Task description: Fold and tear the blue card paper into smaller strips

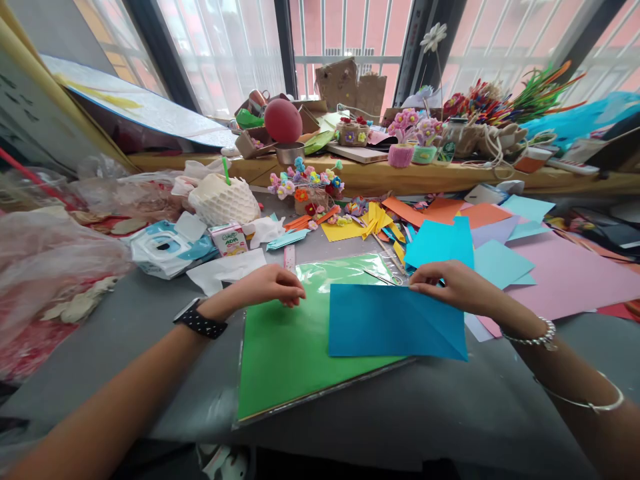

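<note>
A blue sheet of paper (pixel 385 321) with a diagonal crease near its right end is pinched at its upper edge between the thumb and fingers of my right hand (pixel 445 283). It overlaps a green pack of paper (pixel 280 360) in a clear plastic sleeve. My left hand (pixel 275 283) hovers over the pack's upper left part, fingers loosely bent and slightly apart, holding nothing visible. Scissors (pixel 380 277) show partly behind the blue sheet's top edge. Just beyond my right hand stands a brighter blue piece of paper (pixel 440 241).
Pink paper (pixel 565 273) and light blue sheets (pixel 503 262) lie to the right. Yellow paper strips (pixel 376 220) are heaped at the back. A wipes pack (pixel 170 247) and a small box (pixel 229 239) stand left. Pipe-cleaner flowers (pixel 305 180) and a red balloon (pixel 283 121) are farther back.
</note>
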The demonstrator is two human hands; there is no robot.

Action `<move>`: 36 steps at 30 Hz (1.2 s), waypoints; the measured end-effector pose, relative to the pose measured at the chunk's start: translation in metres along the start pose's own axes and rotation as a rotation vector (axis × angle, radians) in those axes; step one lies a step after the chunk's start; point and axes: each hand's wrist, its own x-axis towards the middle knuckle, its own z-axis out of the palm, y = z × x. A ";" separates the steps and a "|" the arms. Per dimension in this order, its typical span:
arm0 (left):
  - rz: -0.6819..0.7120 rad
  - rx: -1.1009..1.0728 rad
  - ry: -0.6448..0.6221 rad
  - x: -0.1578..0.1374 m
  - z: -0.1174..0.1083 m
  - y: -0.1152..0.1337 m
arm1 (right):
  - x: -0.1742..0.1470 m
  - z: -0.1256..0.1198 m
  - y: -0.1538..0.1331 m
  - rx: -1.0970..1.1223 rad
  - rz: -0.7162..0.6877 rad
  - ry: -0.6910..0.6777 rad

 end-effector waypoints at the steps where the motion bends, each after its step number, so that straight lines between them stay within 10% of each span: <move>1: -0.008 0.024 0.079 -0.003 -0.002 0.000 | -0.001 0.000 0.002 -0.002 0.011 0.003; 5: 0.139 0.218 0.334 -0.005 0.008 0.017 | 0.004 0.005 -0.010 -0.001 -0.039 -0.026; 12: 0.439 0.418 0.195 0.027 0.060 0.060 | 0.017 0.021 -0.048 0.064 -0.198 -0.034; 22: 0.325 0.334 0.172 0.022 0.052 0.035 | -0.007 0.000 0.001 -0.060 0.176 0.137; 29: 0.396 0.340 0.161 0.024 0.061 0.051 | 0.011 0.029 -0.043 -0.002 -0.219 -0.013; 36: 0.207 0.181 0.169 0.004 0.037 0.029 | 0.001 0.018 -0.024 0.039 -0.136 0.066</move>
